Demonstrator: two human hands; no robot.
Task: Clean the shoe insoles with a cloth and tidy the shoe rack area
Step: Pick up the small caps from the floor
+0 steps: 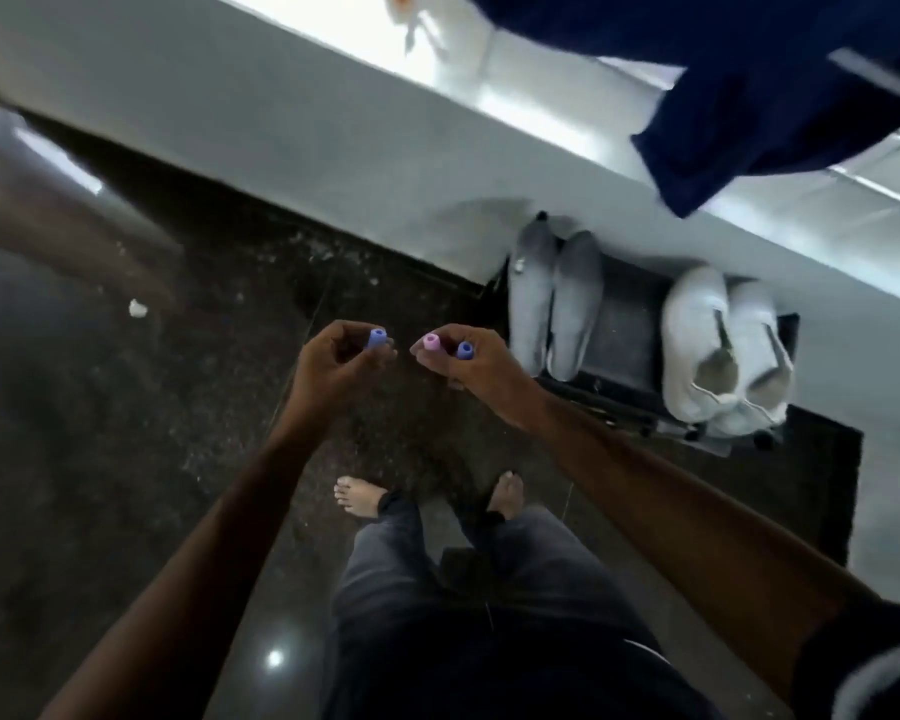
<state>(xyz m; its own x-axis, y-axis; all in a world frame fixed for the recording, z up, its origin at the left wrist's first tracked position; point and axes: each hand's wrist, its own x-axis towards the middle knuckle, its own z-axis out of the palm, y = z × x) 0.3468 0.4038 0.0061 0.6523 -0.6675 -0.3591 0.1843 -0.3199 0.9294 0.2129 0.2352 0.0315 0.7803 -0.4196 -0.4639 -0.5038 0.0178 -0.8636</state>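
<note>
My left hand (336,363) pinches a small blue tube (375,338) between its fingertips, held up over the dark floor. Close to its right, my right hand (468,363) grips a pink tube (431,342) and a second blue tube (464,350). Just right of my hands a low dark shoe rack (627,324) stands against the white wall. On it sit a grey pair of shoes (554,298) and a white pair of shoes (723,350). No cloth or insole shows in my hands.
A dark blue cloth (765,96) hangs over the white ledge (489,90) at the upper right. A dark mat (822,480) lies under the rack. A white scrap (137,308) and pale specks litter the glossy floor. My bare feet (357,496) stand below my hands.
</note>
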